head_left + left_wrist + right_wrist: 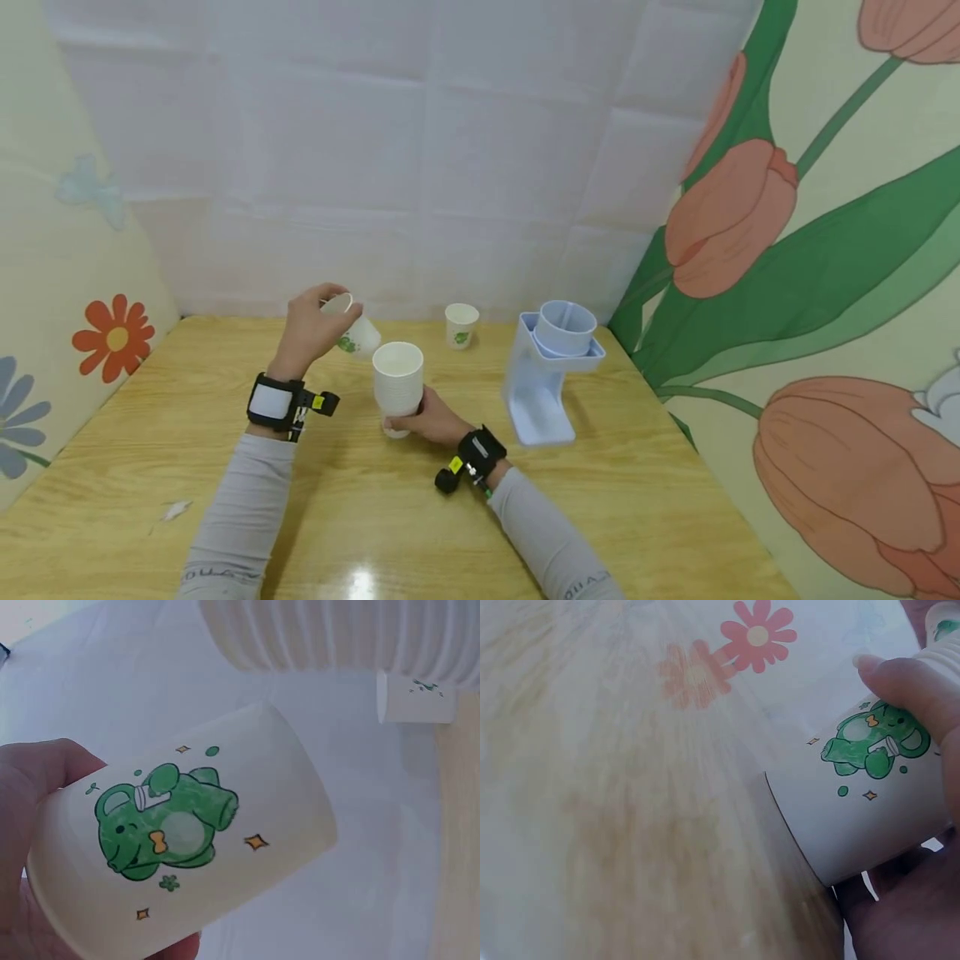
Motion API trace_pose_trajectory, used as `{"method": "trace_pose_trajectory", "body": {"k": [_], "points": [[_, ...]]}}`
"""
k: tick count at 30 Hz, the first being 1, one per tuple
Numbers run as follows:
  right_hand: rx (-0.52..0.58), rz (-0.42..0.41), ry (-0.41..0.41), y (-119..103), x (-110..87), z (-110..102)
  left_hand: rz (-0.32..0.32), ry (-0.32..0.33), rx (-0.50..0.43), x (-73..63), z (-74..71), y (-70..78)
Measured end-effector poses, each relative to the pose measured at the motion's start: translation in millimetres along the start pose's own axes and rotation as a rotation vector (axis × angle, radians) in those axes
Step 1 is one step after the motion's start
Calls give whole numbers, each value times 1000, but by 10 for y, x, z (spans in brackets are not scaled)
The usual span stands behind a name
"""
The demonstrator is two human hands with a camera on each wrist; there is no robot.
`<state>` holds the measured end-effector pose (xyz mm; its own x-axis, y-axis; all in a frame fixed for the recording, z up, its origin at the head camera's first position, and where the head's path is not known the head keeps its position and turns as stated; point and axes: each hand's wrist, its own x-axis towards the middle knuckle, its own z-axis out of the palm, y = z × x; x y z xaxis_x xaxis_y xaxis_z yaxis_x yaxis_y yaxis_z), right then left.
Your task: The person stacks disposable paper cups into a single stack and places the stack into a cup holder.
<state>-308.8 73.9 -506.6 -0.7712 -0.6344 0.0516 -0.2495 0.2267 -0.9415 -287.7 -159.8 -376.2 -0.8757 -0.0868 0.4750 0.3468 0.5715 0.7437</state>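
Observation:
My left hand (311, 327) grips a single white paper cup (180, 840) by its rim, tilted, with a green cartoon animal printed on its side. Just right of and below it, a tall stack of nested paper cups (398, 375) stands upright. My right hand (438, 417) holds this stack low down, thumb and fingers around the bottom cup (877, 787). The tilted cup's base is close to the stack's rim in the head view; whether they touch I cannot tell.
Another paper cup (461, 325) stands upright toward the back of the wooden table (360, 517). To the right is a light blue plastic stand (536, 400) with a round blue cup-like part (566, 329) in its top. A small white scrap (176, 510) lies at the left.

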Motion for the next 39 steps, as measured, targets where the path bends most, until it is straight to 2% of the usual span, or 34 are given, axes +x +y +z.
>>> {"method": "trace_pose_trajectory", "body": {"k": [4, 8, 13, 20, 24, 30, 39], "points": [[-1, -18, -1, -11, -10, -8, 109, 13, -42, -10, -12, 112], [-5, -37, -6, -13, -1, -30, 189, -30, -95, -13, -18, 217], [-12, -34, -6, 4, 19, -53, 212, -78, -159, -12, 11, 275], [-10, -35, -9, 24, 51, -49, 219, -203, -156, -21, 132, 249], [9, -33, -14, 29, 59, -37, 219, -246, -146, -40, 197, 243], [5, -32, -22, 26, 51, -26, 228, -251, -131, -85, 244, 250], [2, -39, -18, 13, 37, -27, 334, -254, -101, -129, 323, 258]]}}
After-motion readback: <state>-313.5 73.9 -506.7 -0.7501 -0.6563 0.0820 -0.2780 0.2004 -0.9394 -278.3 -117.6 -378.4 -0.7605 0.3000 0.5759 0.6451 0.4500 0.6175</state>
